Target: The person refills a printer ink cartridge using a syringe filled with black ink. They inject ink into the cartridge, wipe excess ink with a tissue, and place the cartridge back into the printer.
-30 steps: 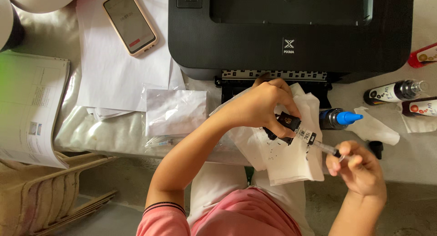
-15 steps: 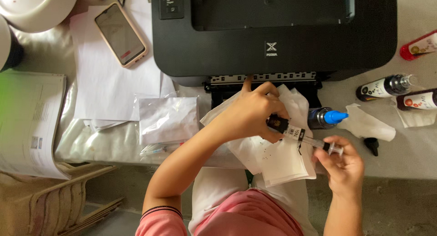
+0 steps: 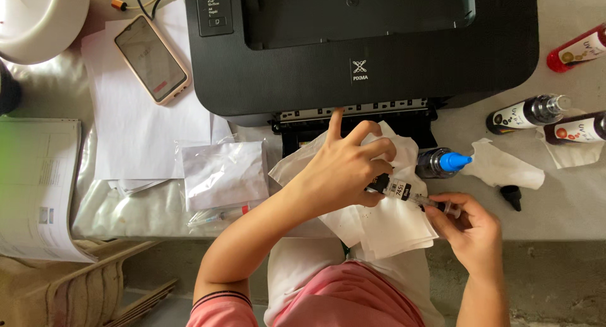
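Two hands busy over white tissue at tabletop edge, just in front of black printer. Left hand grip clenched on black ink cartridge. Right hand fingers pinch syringe, its tip at cartridge. Blue-capped ink bottle lies just beside, w/ more bottles further right.

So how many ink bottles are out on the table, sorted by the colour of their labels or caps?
Blue-capped bottle, beside the tissues: 1
White-labelled dark bottles, lying at the right: 2
Red bottle, at the right edge, partly cut off: 1
Total: 4 bottles
A loose black cap lies near them, not counted.
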